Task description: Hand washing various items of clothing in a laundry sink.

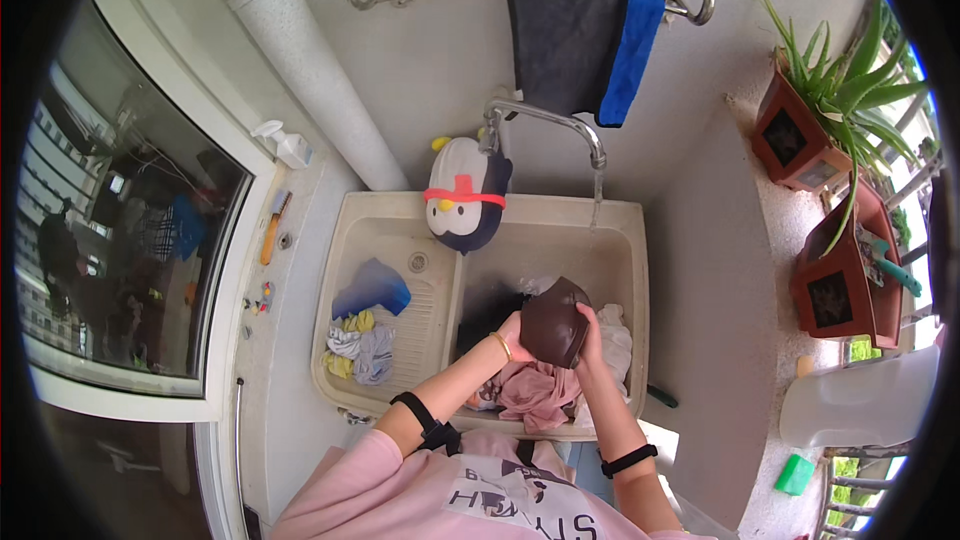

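Observation:
Both my hands hold a smooth dark brown cup-shaped item point(553, 324) over the right basin of a laundry sink point(540, 255); its exact kind is unclear. My left hand point(517, 339) grips its lower left side, its fingers partly hidden beneath. On the right edge rests my right hand point(590, 341), thumb on top. Water point(597, 199) runs from the chrome faucet point(547, 111) into this basin, beyond the item. Below my hands lie pink cloth point(540, 394) and white cloth point(615, 337). Dark cloth point(487, 322) is at the basin's left.
On the sink's ribbed left side lie a blue-grey cloth point(375, 289) and crumpled light cloths point(371, 352). A penguin-shaped container point(457, 217) stands at the back above the divider. A brush point(274, 229) and a spray bottle point(289, 146) occupy the left ledge; potted plants point(802, 127) line the right.

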A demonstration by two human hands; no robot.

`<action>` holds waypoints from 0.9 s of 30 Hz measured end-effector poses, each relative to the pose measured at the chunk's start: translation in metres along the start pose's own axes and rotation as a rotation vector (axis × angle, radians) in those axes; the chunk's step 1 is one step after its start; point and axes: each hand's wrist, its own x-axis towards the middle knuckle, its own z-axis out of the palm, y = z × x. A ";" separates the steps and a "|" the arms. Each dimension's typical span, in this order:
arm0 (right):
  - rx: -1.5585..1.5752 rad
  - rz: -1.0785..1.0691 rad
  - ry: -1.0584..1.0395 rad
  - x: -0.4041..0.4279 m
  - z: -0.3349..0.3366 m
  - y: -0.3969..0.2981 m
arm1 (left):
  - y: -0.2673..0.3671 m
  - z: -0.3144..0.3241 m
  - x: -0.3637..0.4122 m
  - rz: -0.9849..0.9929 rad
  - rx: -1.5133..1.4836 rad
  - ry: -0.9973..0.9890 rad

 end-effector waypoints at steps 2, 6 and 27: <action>0.064 0.133 -0.053 0.006 -0.019 0.010 | -0.010 0.010 0.010 0.055 0.006 0.216; -0.013 0.094 -0.072 0.001 -0.028 0.028 | -0.023 -0.012 0.023 0.132 -0.020 0.190; -0.081 -0.425 0.226 -0.021 0.037 0.022 | -0.024 0.032 0.016 1.293 1.082 0.795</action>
